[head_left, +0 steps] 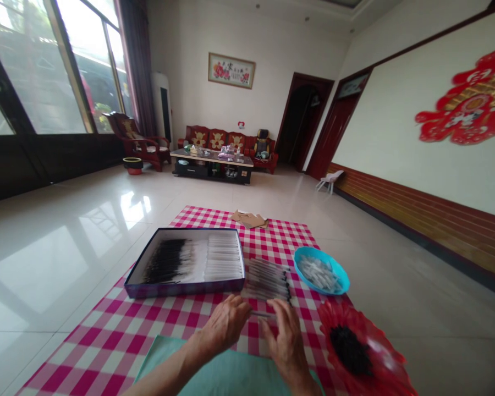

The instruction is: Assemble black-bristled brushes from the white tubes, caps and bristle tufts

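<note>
A thin dark stick [263, 314] lies across the gap between my left hand [225, 324] and my right hand [286, 342]. My left fingertips pinch its near end, and its other end reaches my right fingers. Just beyond lies a loose bundle of slim black-tipped sticks [268, 280]. To its left, an open dark blue box [184, 289] holds rows of black-bristled sticks and pale sleeved ones. A blue bowl [322, 270] of small white pieces sits to the right. Below it, a red flower-shaped plate [365, 352] carries a heap of black fibres.
All this rests on a pink-and-white checked cloth [119, 335] on a glossy tiled floor. Flattened cardboard scraps [249, 219] lie at its far edge. A teal cloth [214, 368] covers my lap. A low table [212, 166] and red sofa stand far off.
</note>
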A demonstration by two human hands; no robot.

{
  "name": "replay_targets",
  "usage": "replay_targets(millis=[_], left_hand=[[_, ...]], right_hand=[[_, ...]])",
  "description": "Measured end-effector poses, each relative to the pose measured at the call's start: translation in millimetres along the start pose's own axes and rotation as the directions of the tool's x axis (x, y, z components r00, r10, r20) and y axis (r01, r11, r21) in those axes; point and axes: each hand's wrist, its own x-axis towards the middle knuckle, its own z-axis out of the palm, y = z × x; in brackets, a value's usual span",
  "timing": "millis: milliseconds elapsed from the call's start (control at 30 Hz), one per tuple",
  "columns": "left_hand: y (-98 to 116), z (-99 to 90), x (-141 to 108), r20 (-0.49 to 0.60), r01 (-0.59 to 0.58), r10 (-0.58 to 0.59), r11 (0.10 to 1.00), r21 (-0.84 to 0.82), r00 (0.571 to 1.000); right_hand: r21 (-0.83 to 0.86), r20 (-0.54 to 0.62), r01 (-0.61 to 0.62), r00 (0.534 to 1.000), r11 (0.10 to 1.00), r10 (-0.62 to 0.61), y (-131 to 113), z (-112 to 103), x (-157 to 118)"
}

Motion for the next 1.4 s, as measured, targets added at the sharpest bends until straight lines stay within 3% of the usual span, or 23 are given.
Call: replay_targets(millis=[100,233,300,333,433,600,767,900,1133,1400], left_hand=[[-6,-6.1,-5,-0.04,0.028,-0.03,0.998,-0.054,0.999],[-5,-14.5,-5,-0.053,0.017,-0.018,1.0,-0.004,0.998],[1,-13.0,-4,-0.054,0.016,-0.012,0.997,0.077,0.998],[5,-10.2,-3,-0.061,0.017,-0.01,0.993,0.113,0.998],[20,5.0,-1,-0.109,0.033,-0.017,0.988,0.154,0.994],[32,32.1,-5,-0.202,0.088,-0.059,0.987,0.137,0.978],[29,36.3,-10,-0.18,0.065,-0.043,0.991,0.118,0.983],[26,36.5,-9,-0.158,0.046,-0.031,0.994,0.095,0.987],[21,38.5,-8,-0.108,0.04,-0.039,0.999,0.007,0.993],[19,40.3,-8,-0.085,0.05,-0.048,0.999,0.018,0.995]], right_hand=[[0.191,-0.001,-0.292,0.955,0.937,0.298,15,-6,-4],[0.477,0.186,-0.627,0.757,0.616,0.626,20,-6,-7],[0.586,0.267,-0.675,0.683,0.449,0.68,14,-2,-9],[0.62,0.3,-0.679,0.669,0.394,0.681,10,0,-9],[0.65,0.372,-0.683,0.669,0.334,0.643,-1,8,-12],[0.602,0.33,-0.68,0.689,0.418,0.646,-3,12,-15],[0.44,0.261,-0.609,0.789,0.659,0.556,7,1,-11],[0.36,0.292,-0.53,0.846,0.768,0.447,14,-7,-8],[0.326,0.368,-0.464,0.865,0.823,0.342,11,-14,-9],[0.397,0.325,-0.403,0.902,0.824,0.285,12,-9,-14]])
